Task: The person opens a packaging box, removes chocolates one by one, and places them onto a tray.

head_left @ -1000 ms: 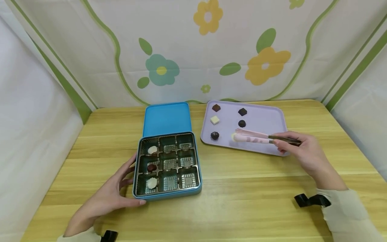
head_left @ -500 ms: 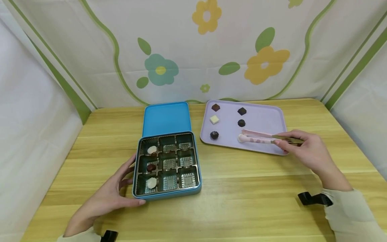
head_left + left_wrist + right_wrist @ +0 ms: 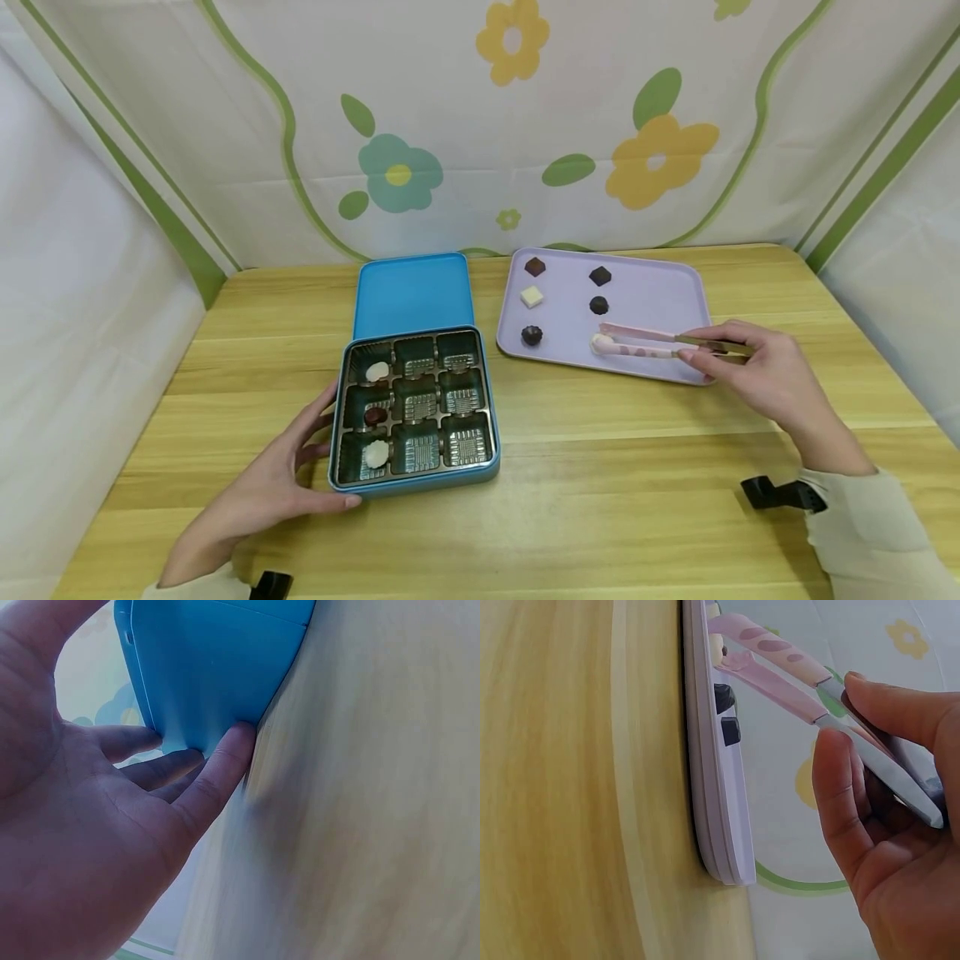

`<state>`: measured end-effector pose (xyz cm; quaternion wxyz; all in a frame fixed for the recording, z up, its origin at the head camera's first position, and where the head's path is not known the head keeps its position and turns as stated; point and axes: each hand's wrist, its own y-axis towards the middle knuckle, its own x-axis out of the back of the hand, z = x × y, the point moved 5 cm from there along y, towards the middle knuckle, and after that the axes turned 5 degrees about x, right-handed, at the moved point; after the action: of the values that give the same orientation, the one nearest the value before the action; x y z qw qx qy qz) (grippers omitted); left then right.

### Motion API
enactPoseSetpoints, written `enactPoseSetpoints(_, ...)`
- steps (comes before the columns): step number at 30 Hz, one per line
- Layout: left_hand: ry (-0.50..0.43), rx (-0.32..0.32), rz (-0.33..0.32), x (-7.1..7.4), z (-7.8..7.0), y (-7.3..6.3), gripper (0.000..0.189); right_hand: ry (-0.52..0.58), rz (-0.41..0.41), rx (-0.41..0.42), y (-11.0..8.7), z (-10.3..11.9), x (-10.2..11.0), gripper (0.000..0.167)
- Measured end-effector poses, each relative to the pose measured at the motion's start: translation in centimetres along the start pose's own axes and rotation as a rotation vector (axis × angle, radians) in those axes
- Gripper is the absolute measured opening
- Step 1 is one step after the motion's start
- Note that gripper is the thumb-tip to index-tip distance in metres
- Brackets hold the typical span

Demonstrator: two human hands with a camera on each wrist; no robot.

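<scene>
My right hand (image 3: 772, 387) holds a pair of tongs (image 3: 645, 342) with pink patterned arms and metal handles. Their tips are slightly apart over the front of the lilac tray (image 3: 667, 292). A cream-coloured chocolate (image 3: 717, 649) shows by the tips in the right wrist view; whether it is pinched I cannot tell. My left hand (image 3: 273, 479) rests its extended fingers on the left side of the blue tin (image 3: 465, 477), with the thumb along its front corner. In the tin's left column sit a white chocolate (image 3: 377, 372), a reddish-brown chocolate (image 3: 376, 416) and a white fluted chocolate (image 3: 377, 453).
Behind the tin lies its blue lid (image 3: 415, 287). Elsewhere on the tray are a brown chocolate (image 3: 535, 267), a white square chocolate (image 3: 532, 297) and several dark chocolates, one of them fluted (image 3: 532, 335). Patterned cloth (image 3: 465, 125) hangs behind the wooden table (image 3: 592, 500).
The right hand and tongs have shifted slightly right over the tray, and the gap at the tips looks a little wider. My left hand stays against the tin.
</scene>
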<state>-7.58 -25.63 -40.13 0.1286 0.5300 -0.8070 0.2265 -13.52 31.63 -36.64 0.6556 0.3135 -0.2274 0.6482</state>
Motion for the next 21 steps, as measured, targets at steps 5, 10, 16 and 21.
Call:
enactPoseSetpoints(5,0.006,-0.003,-0.001,0.0,0.1,0.0,0.132,0.046,-0.005,0.003,0.0,0.0,0.3,0.035)
enactPoseSetpoints(10,0.003,-0.012,-0.002,0.0,0.1,0.1,0.132,0.073,-0.042,-0.037,-0.1,-0.4,1.1,0.036)
enactPoseSetpoints(16,0.010,-0.014,-0.005,0.0,0.1,0.1,0.132,0.097,-0.068,-0.080,0.0,-0.6,1.2,0.038)
enactPoseSetpoints(21,0.005,-0.012,-0.001,0.0,0.2,0.1,0.132,0.114,-0.076,-0.059,0.1,-0.3,0.6,0.037)
